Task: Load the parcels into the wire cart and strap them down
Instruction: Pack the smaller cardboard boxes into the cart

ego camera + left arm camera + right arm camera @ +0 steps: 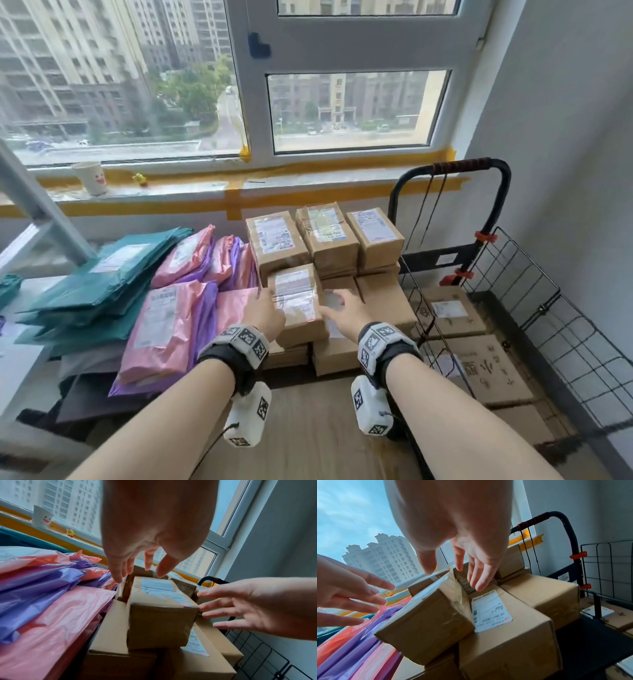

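A small taped cardboard parcel (297,301) with a white label sits on top of the front boxes of a parcel stack (329,236). My left hand (265,313) is at its left side and my right hand (344,308) at its right side, both with straight spread fingers. In the left wrist view the left fingers (118,573) hover at the parcel's (161,615) far left edge; the right hand (240,608) nears its right face. The right wrist view shows the parcel (428,618) tilted. The black wire cart (534,308) at right holds flat boxes (486,370).
Pink and purple mailer bags (178,315) and teal bags (102,284) lie left of the boxes. A paper cup (89,178) stands on the windowsill. The cart's handle (472,164) with hanging cords rises behind, and a grey wall (565,171) closes the right side.
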`<state>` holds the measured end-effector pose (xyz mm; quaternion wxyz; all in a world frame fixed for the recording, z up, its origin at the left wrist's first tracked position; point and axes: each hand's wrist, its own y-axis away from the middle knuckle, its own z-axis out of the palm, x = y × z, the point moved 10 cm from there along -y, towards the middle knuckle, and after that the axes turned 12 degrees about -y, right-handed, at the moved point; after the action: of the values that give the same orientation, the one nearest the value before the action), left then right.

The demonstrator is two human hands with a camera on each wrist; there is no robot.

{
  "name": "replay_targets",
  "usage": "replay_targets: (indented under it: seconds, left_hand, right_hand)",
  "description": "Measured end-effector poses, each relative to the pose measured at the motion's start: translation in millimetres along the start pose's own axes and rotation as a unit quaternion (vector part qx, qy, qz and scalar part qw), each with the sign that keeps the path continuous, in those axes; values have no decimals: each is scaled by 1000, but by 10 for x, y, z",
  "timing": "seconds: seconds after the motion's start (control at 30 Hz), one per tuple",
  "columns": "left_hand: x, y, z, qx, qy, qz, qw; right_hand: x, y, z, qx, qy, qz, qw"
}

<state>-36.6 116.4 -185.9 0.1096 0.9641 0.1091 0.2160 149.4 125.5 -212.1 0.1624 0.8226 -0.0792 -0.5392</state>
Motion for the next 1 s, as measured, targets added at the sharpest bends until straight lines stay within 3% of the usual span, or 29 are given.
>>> replay_targets:
  seconds: [0.33, 0.6, 0.73, 1.0]
  left_hand:
    - [-380, -348, 550, -126, 156, -12, 980]
    - [-434, -216, 567, -127, 293, -53, 946]
    - [-179, 62, 710, -159, 353, -28, 922]
    - [775, 503, 1110, -206, 329, 41, 921]
  right_hand:
    - [107, -197, 444, 35, -48, 24, 998]
    - [186, 118, 290, 81, -119, 8, 990]
    - [355, 404, 14, 122, -155, 8, 980]
    - [814, 967, -905, 199, -171, 17, 965]
